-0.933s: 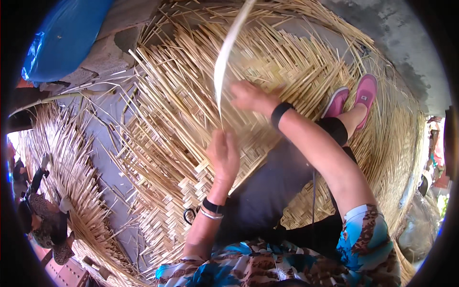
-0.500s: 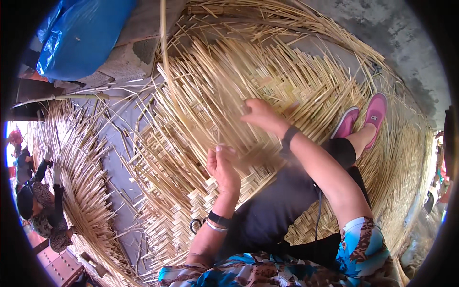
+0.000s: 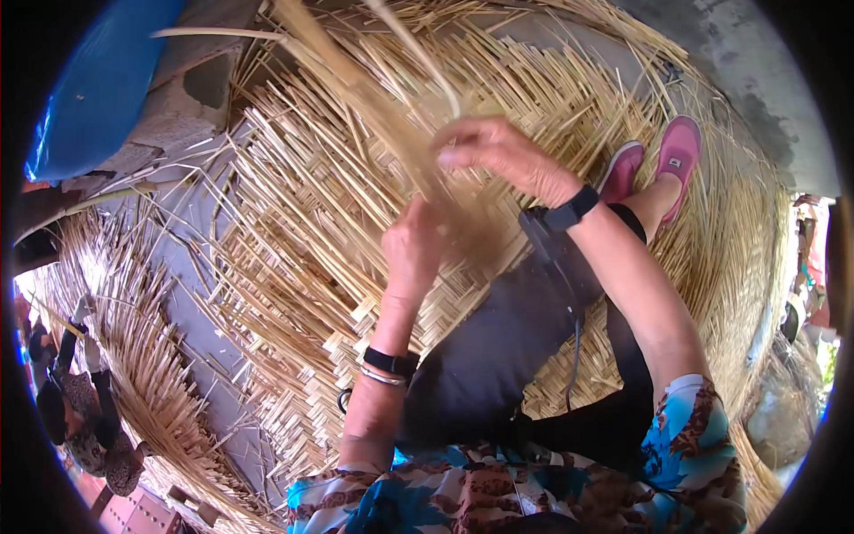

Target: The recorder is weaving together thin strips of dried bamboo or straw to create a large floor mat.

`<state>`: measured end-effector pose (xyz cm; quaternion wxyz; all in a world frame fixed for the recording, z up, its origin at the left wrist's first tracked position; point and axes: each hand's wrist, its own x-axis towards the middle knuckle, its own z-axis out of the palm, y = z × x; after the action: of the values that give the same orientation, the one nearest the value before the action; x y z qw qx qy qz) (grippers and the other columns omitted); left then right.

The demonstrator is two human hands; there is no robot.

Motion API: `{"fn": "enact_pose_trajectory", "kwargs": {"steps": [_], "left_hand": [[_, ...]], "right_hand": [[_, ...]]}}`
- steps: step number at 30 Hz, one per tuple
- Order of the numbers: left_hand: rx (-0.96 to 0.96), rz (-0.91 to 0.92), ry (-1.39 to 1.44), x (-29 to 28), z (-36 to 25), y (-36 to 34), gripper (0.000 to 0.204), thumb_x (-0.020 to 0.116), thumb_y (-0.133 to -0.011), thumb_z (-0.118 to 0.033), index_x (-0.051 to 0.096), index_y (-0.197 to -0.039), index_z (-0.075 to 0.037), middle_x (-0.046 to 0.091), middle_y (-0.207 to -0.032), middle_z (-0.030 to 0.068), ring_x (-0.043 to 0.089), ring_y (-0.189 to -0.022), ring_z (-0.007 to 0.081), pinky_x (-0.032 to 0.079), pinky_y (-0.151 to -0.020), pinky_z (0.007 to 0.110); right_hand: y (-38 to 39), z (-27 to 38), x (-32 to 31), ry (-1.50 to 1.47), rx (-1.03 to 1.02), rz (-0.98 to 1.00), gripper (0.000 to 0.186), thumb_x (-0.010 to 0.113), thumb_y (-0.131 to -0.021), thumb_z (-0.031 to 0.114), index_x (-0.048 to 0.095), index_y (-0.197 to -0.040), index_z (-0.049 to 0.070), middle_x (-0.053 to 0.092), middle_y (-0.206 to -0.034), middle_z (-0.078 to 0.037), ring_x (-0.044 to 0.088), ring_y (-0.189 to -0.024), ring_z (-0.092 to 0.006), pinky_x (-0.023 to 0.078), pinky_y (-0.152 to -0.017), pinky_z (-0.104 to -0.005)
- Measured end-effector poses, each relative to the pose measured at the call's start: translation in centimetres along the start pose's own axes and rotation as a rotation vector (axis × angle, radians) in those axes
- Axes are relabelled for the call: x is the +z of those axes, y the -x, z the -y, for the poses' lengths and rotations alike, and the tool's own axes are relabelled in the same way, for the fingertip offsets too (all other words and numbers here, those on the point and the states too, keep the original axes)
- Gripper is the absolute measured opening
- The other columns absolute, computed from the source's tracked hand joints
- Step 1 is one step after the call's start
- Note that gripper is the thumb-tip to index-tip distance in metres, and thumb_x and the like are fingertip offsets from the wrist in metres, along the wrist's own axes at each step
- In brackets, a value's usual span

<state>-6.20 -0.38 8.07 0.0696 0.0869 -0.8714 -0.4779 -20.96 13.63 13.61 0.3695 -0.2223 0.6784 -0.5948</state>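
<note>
A half-woven mat of split reed strips (image 3: 302,392) spreads under and around my legs, with a tight herringbone weave near me and loose strip ends fanning away. My left hand (image 3: 414,242) is closed over the mat, gripping raised reed strips (image 3: 356,76) that slant up to the far left and are blurred by motion. Just right of it, my right hand (image 3: 511,160) has its fingers curled. A pale reed strip (image 3: 422,62) rises from those fingers. Motion blur between the hands hides where the strips enter the weave.
At the far left, a blue plastic sheet (image 3: 93,84) hangs by a concrete block (image 3: 191,98). Another mat (image 3: 147,347) lies to the left, with a person (image 3: 80,400) beside it. My pink shoes (image 3: 678,165) rest on the mat's right side, near a grey wall (image 3: 747,98).
My right hand has moved up and slightly right; my left hand has risen a little and closed more tightly. More strips are now lifted above the mat, and the view has shifted slightly.
</note>
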Motion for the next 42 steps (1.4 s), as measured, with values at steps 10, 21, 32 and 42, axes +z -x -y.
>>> {"fn": "enact_pose_trajectory", "kwargs": {"steps": [10,21,32,42], "left_hand": [[0.137,-0.046,-0.482,1.5,1.0,4.3,0.035,0.056,-0.075,0.003,0.058,-0.109,0.002,0.054,-0.106,0.0175,0.055,-0.099,0.0349,0.044,-0.089,0.049],[0.061,-0.018,-0.128,1.4,-1.8,1.1,0.035,0.065,-0.081,-0.007,0.057,-0.115,-0.003,0.055,-0.112,0.0143,0.058,-0.099,0.0311,0.046,-0.082,0.046],[-0.046,-0.136,0.225,1.9,-3.0,-1.1,0.015,0.066,-0.088,-0.011,0.061,-0.083,0.001,0.06,-0.068,0.0101,0.055,-0.057,0.0186,0.045,-0.055,0.031],[0.284,-0.211,-0.089,2.1,-3.5,-0.9,0.008,0.067,-0.086,-0.007,0.062,-0.083,-0.001,0.058,-0.071,0.0087,0.059,-0.06,0.0203,0.047,-0.052,0.034]], "right_hand": [[2.4,-5.0,-4.3,0.075,0.461,-0.337,0.02,0.06,-0.087,0.006,0.066,-0.106,0.002,0.068,-0.093,-0.007,0.067,-0.078,-0.0116,0.055,-0.066,-0.0217],[5.2,3.1,-1.1,0.376,-0.078,-0.019,0.025,0.05,-0.087,-0.005,0.072,-0.089,0.006,0.07,-0.094,-0.007,0.068,-0.08,-0.016,0.054,-0.066,-0.0308],[3.8,3.7,-4.5,0.778,0.033,0.154,0.022,0.056,-0.081,0.002,0.073,-0.094,0.007,0.062,-0.112,-0.01,0.059,-0.106,-0.0232,0.047,-0.094,-0.0329],[-1.9,-4.9,-5.1,0.602,0.286,0.088,0.011,0.068,-0.08,0.011,0.064,-0.083,0.001,0.064,-0.074,-0.007,0.059,-0.069,-0.013,0.047,-0.062,-0.0284]]}}
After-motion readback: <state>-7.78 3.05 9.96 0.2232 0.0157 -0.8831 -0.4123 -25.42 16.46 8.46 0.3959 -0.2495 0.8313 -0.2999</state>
